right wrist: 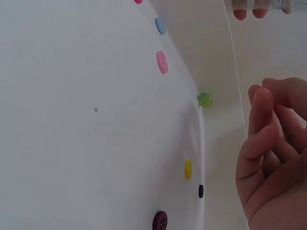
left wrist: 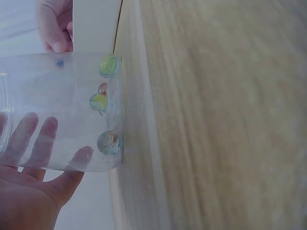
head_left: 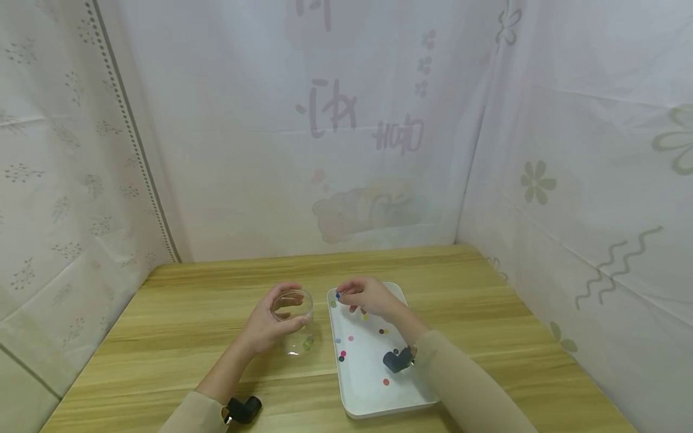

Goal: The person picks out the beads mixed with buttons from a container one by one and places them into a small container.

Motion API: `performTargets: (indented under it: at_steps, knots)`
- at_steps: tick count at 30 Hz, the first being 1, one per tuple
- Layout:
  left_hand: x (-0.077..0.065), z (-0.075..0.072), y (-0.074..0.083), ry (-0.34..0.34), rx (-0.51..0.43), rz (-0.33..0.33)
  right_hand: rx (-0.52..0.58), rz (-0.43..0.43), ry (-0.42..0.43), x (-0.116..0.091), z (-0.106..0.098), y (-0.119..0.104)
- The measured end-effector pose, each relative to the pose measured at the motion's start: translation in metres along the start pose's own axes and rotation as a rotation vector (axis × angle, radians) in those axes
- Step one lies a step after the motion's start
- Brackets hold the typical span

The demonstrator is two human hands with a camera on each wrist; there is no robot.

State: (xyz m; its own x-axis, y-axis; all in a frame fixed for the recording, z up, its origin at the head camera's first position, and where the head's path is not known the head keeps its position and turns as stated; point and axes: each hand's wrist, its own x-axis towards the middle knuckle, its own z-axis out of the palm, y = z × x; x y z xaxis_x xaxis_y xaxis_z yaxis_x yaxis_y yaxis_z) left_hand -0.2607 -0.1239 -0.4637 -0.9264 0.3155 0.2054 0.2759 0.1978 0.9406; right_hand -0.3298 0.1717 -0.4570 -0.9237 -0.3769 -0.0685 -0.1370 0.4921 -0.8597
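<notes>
My left hand (head_left: 264, 326) grips a clear, open-topped jar (head_left: 295, 346) standing on the table, fingers and thumb around its side. Several glass marbles (left wrist: 109, 143), some with yellow-green swirls, lie at the jar's bottom in the left wrist view. Over the far left part of a white tray (head_left: 368, 391), my right hand (head_left: 373, 299) pinches a small blue marble (head_left: 338, 295) at its fingertips. The right wrist view hides this marble behind the fingers. A green marble (right wrist: 205, 99) rests against the tray's wall, just below that hand.
Scattered in the tray are several buttons, among them a pink one (right wrist: 162, 62), a light blue one (right wrist: 160, 26), a yellow one (right wrist: 188, 169) and a dark maroon one (right wrist: 160, 221). Patterned curtains (head_left: 260, 180) hang behind and beside the wooden table (head_left: 206, 300).
</notes>
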Motion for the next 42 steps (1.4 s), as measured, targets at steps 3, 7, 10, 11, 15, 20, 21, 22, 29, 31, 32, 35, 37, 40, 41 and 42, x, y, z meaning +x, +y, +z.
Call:
performTargets:
  at_steps: [3,7,10,11,15,20,21,22,29,31,32,35,37,40,41,42]
  knots:
    - [0.000,0.000,-0.001,-0.004,0.002,0.003,0.027,-0.011,0.005,-0.002,0.000,0.000]
    - [-0.001,0.000,-0.001,-0.005,0.005,0.002,0.061,-0.022,0.019,-0.004,0.001,-0.001]
    - [-0.002,-0.001,-0.001,-0.005,0.008,0.004,0.080,-0.018,0.033,-0.005,0.001,-0.002]
    - [-0.002,-0.001,-0.001,-0.004,0.008,0.005,0.086,-0.016,0.038,-0.005,0.001,-0.002]
    - [-0.002,-0.001,-0.001,0.000,0.006,0.005,0.116,-0.011,0.054,-0.005,0.000,-0.003]
    - [-0.002,0.000,0.000,0.006,0.004,0.001,0.141,-0.018,0.066,-0.007,-0.001,-0.006]
    - [-0.002,0.000,0.000,0.006,0.005,0.001,0.144,-0.019,0.067,-0.008,-0.001,-0.006]
    - [-0.002,0.000,-0.001,0.007,0.008,0.000,0.149,-0.020,0.068,-0.008,-0.001,-0.007]
    - [-0.002,0.000,-0.001,0.006,0.007,0.001,0.187,-0.029,0.068,-0.011,-0.002,-0.013]
    - [-0.002,0.000,-0.001,0.005,0.007,0.000,0.195,-0.033,0.068,-0.011,-0.002,-0.015]
    - [-0.002,0.000,-0.001,0.005,0.007,0.000,0.199,-0.036,0.068,-0.011,-0.002,-0.016]
    - [-0.002,0.000,-0.001,0.005,0.006,-0.001,0.203,-0.045,0.066,-0.012,-0.001,-0.019]
    - [-0.002,0.000,-0.001,0.005,0.007,-0.002,0.204,-0.052,0.064,-0.013,-0.001,-0.023]
    - [-0.001,0.000,-0.001,0.003,0.007,0.001,0.211,-0.061,0.057,-0.014,0.000,-0.028]
    - [-0.001,0.000,-0.002,0.003,0.008,0.002,0.215,-0.064,0.056,-0.014,0.000,-0.029]
    - [-0.001,-0.001,-0.002,0.003,0.007,0.002,0.219,-0.065,0.055,-0.014,0.001,-0.031]
